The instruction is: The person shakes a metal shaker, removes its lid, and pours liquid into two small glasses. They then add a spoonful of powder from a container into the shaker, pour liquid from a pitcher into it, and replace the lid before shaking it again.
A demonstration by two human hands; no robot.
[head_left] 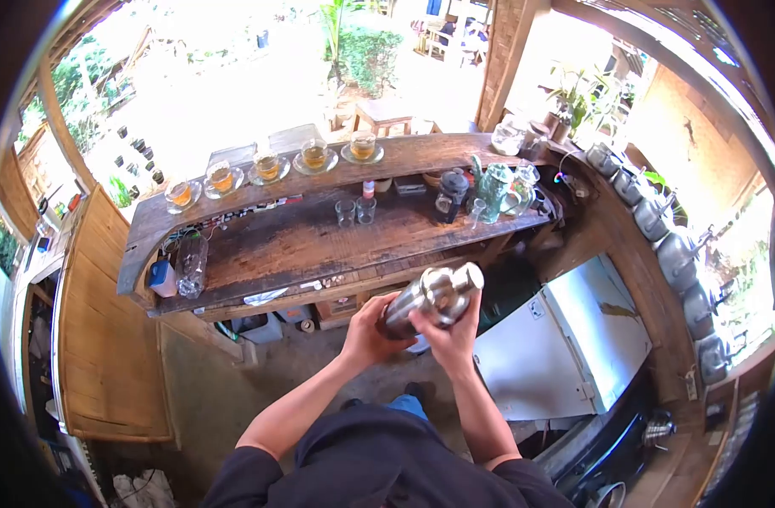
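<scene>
Presently, five cups (315, 156) with an amber drink stand in a row on the raised far edge of the counter (269, 254). Two glasses (345, 213) are lower, at the counter's middle. On the near side of the counter, in the air, the left hand (372, 332) grasps the lower left part of a metal shaker (404, 309), and the right hand (448, 340) is closed around its right side. The shaker is tilted and blurred, so I cannot tell if it is one piece or two. It seems to me that the step is a shake or a turn of it; the next move calls for a firm hold by both hands. The jug (492, 193) stands toward the counter's right end.
</scene>
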